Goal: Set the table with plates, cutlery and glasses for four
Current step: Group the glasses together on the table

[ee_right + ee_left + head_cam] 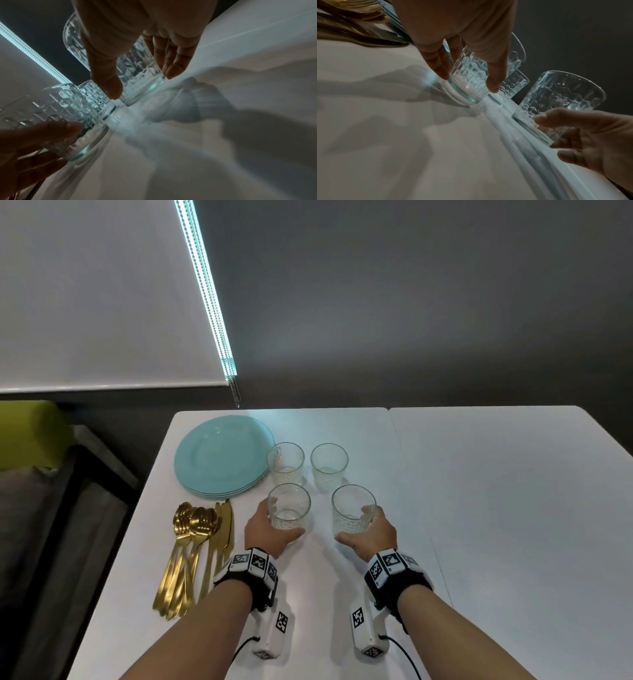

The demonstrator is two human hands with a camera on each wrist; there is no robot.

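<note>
Showing no readable text, only square coded tags on both wristbands. Left hand curls around near-left glass; right hand around near-right glass, both apparently still on the table. Plate stack and gold cutlery lie left.

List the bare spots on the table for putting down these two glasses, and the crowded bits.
Free: the whole right half of the table past its centre seam, and the near strip around the forearms. Crowded: the far-left corner, with the stacked plates, the cutlery pile in front of them, and the two back glasses close together. The left hand and right hand each grip a front glass.
</note>
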